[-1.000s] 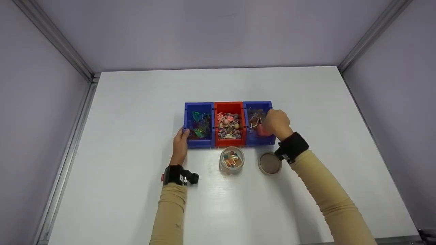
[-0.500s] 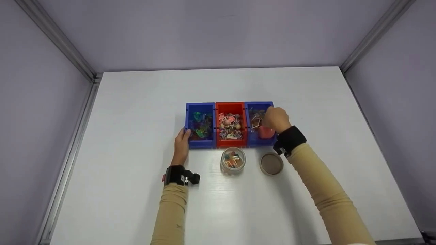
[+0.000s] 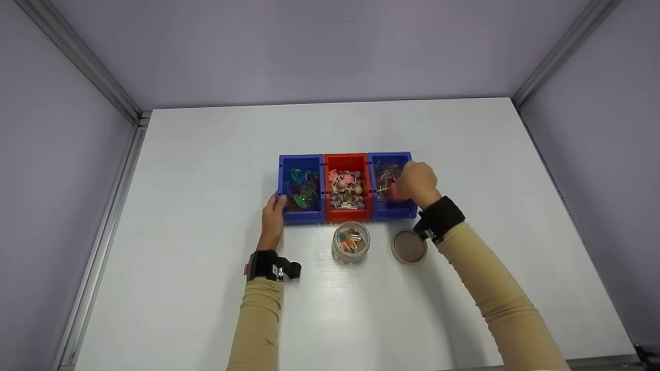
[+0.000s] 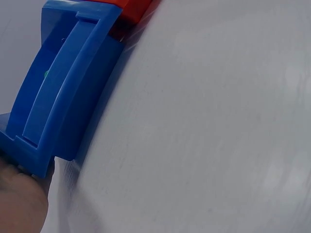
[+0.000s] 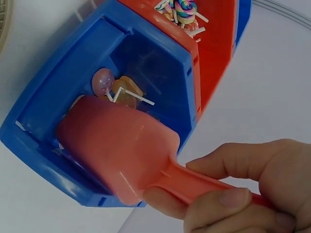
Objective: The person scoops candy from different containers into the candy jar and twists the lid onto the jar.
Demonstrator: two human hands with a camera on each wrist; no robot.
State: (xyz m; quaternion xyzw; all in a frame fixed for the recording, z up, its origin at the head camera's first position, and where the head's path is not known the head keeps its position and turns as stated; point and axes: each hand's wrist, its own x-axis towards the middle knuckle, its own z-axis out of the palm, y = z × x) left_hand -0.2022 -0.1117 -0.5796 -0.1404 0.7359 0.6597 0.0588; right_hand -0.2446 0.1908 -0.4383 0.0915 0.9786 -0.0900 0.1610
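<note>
My right hand (image 3: 417, 181) grips the handle of a pink-red scoop (image 5: 116, 145). The scoop's bowl lies inside the right blue bin (image 5: 53, 77), over small lollipops (image 5: 129, 94) with white sticks; part of them is hidden beneath it. My left hand (image 3: 272, 219) holds the left side of the left blue bin (image 3: 302, 216), thumb at the rim; its other fingers are hidden. That bin contains green and dark translucent pieces (image 3: 301, 201). Joined between the two is a red bin (image 3: 346, 215) with colourful lollipops (image 3: 346, 188).
In front of the red bin stands a clear jar (image 3: 350, 256) with some small lollipops in it. A round brownish lid (image 3: 409, 247) lies to its right, near my right wrist. Pale walls (image 3: 330, 51) border the white table (image 3: 330, 319) at the back and sides.
The scoop has tilted within the right bin, so less of its bowl shows from above than half a second ago. My left hand stays on the left bin.
</note>
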